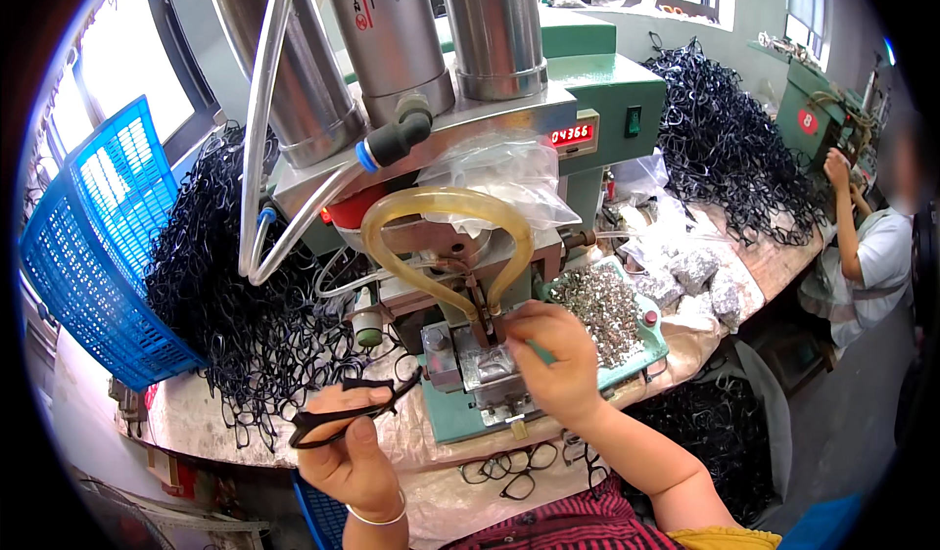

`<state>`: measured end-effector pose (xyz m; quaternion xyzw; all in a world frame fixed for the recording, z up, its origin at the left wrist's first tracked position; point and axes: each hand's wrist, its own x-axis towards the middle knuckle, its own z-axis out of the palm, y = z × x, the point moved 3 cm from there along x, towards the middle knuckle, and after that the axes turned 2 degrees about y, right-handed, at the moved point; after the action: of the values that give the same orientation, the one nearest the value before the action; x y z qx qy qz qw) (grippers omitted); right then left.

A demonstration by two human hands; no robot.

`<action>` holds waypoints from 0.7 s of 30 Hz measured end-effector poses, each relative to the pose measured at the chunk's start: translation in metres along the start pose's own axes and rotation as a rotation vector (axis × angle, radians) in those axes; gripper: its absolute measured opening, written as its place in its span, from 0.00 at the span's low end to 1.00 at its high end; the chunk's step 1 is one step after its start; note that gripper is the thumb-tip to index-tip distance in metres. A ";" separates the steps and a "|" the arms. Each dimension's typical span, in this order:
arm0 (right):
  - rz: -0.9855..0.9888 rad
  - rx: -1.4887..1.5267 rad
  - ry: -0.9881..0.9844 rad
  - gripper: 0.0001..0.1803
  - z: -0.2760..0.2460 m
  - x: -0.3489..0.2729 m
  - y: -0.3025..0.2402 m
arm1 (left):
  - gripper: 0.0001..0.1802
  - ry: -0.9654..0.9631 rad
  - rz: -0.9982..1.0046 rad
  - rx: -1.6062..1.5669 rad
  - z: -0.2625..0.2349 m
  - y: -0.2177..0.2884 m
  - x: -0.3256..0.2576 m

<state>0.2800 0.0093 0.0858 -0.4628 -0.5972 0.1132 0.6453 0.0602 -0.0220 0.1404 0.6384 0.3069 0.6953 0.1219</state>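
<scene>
My left hand (pixel 351 462) is closed round a black eyeglass frame (pixel 331 417), holding it raised left of a pneumatic press (pixel 509 110). My right hand (pixel 560 362) reaches in at the press's metal fixture (pixel 486 366). Its thumb and forefinger pinch together beside the tool tip; whatever is between them is hidden or too small to make out. A curved amber tube (pixel 446 198) loops down to the tool just above those fingers.
Small metal parts fill a green tray (pixel 597 310) at right. Heaps of dark eyeglass frames (pixel 220 256) lie left and back right (pixel 725 129). A blue basket (pixel 108 247) tilts at left. Several frames (pixel 514 467) lie on the bench's near edge. Another person (pixel 871 247) sits at far right.
</scene>
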 end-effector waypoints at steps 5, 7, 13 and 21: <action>0.478 0.690 -0.010 0.22 0.022 -0.021 0.002 | 0.07 0.065 -0.056 -0.096 0.008 -0.014 0.025; 0.455 0.673 -0.028 0.27 0.019 -0.021 0.001 | 0.06 0.070 -0.112 -0.120 0.008 -0.012 0.028; 0.404 0.466 -0.111 0.29 -0.001 -0.018 -0.031 | 0.04 -0.075 -0.029 -0.096 0.010 -0.009 0.024; 0.077 -0.054 -0.145 0.22 -0.019 0.006 -0.001 | 0.07 -0.033 0.126 0.012 0.009 -0.006 -0.007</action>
<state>0.2978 0.0045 0.0934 -0.4932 -0.6267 0.1551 0.5830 0.0686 -0.0188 0.1318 0.6686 0.2683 0.6891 0.0788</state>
